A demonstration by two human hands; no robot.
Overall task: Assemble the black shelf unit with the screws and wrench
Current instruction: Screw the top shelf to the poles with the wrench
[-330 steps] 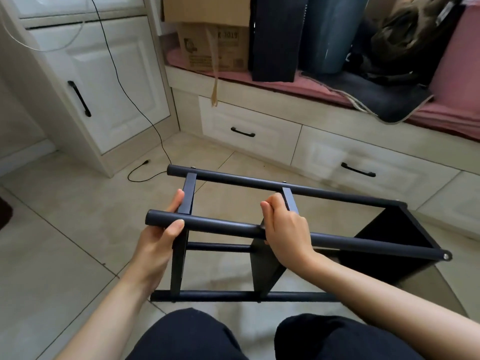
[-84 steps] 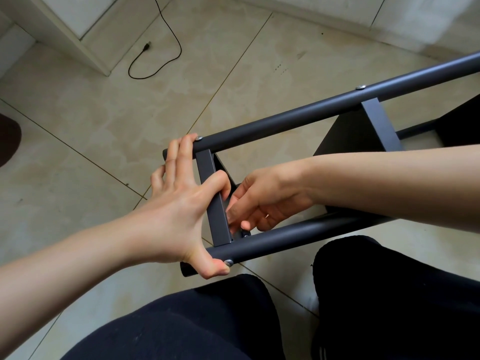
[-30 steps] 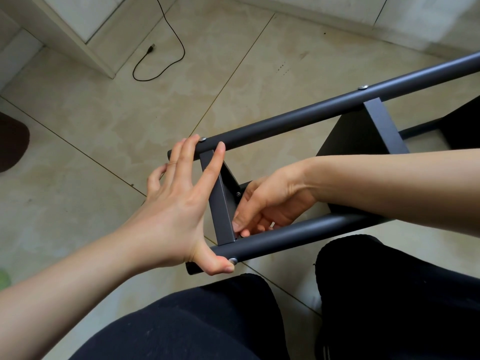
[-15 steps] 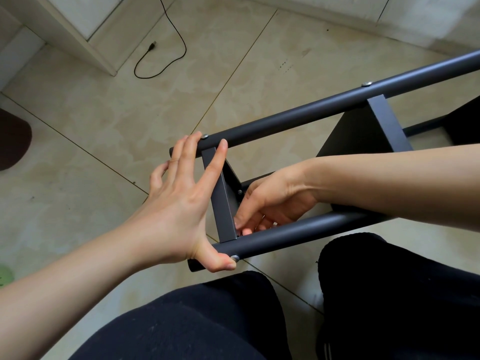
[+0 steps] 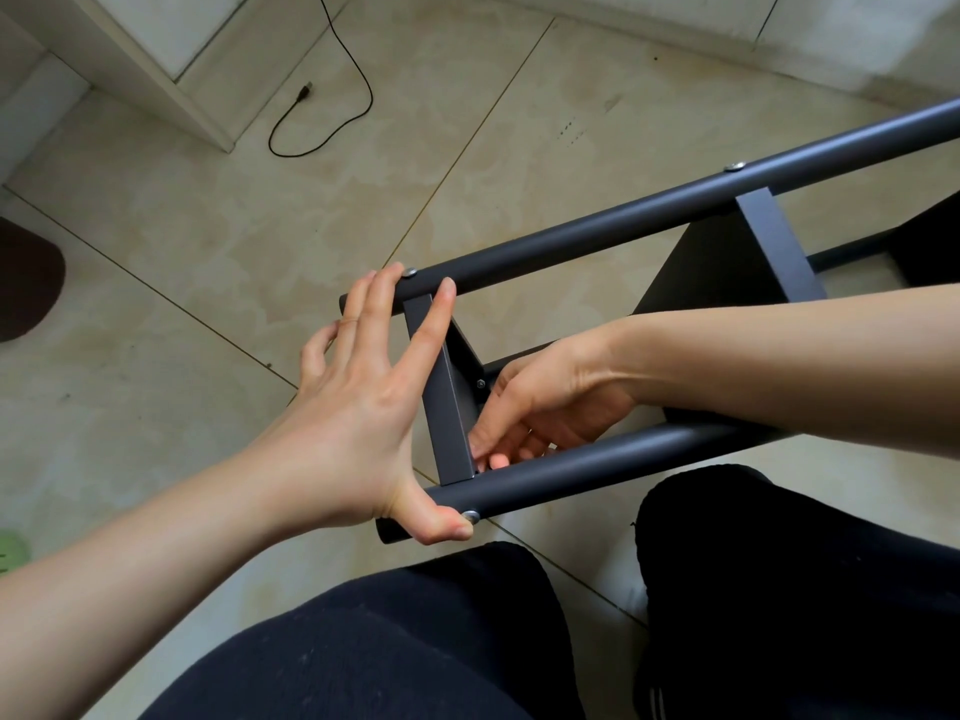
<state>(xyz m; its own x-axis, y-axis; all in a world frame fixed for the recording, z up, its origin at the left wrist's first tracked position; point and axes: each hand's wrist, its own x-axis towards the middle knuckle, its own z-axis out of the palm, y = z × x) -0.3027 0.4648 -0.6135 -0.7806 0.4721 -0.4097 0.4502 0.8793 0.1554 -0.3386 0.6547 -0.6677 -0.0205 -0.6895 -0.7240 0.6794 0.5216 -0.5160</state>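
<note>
Sideways, black shelf unit (image 5: 613, 231) shows silver screws (image 5: 470, 515).

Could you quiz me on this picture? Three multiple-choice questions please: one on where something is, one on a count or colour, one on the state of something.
1. Where does the cable lie?
A. On the floor near the white cabinet
B. Over the near tube
C. In the right hand

2. How many screw heads show on the far tube?
A. None
B. Two
C. Five

3. How is the left hand placed?
A. Clenched in a fist on the floor
B. Fingers straight, spanning the two tubes
C. Resting on a knee

Answers:
1. A: its loop and plug lie on the tiles beside the cabinet.
2. B: one by the fingertips, one farther right.
3. B: fingertips touch the far tube, thumb the near tube.
</note>
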